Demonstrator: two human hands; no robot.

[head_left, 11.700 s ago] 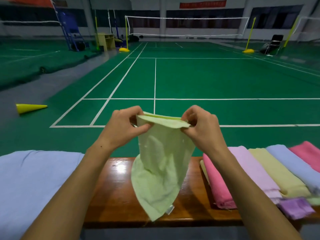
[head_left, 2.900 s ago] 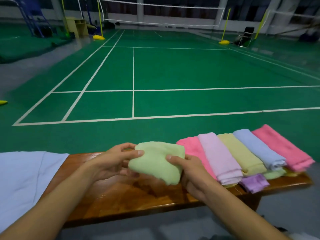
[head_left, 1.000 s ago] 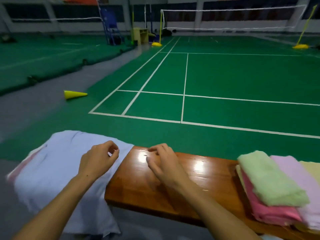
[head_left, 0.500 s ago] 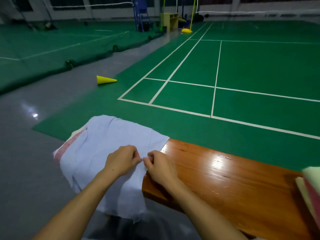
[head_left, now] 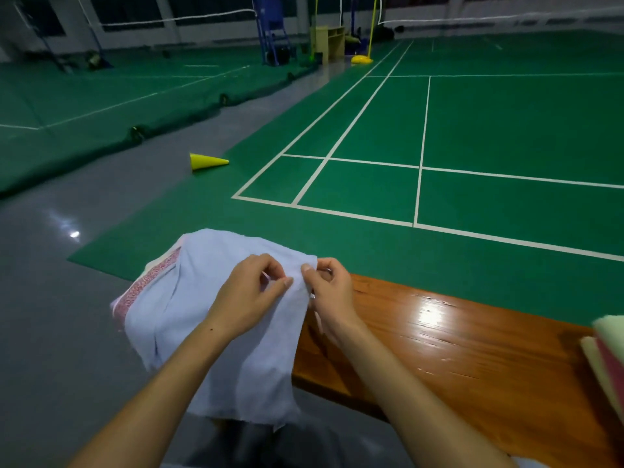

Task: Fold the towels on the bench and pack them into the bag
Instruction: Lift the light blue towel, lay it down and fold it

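Left hand point(head_left: 248, 292) and right hand point(head_left: 329, 292) pinch the pale blue towel's point(head_left: 202, 319) edge, draped over the wooden worktop's point(head_left: 472, 359) end.

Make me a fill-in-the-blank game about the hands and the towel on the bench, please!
1. Both hands, the left hand and the right hand, pinch the edge of a light ____ towel.
2. That towel hangs over the left end of a shiny ____ bench.
3. On the floor beyond the bench lies a ____ cone on its side.
4. Under that towel peeks another cloth with a ____ patterned band.

Missing words: blue; wooden; yellow; red
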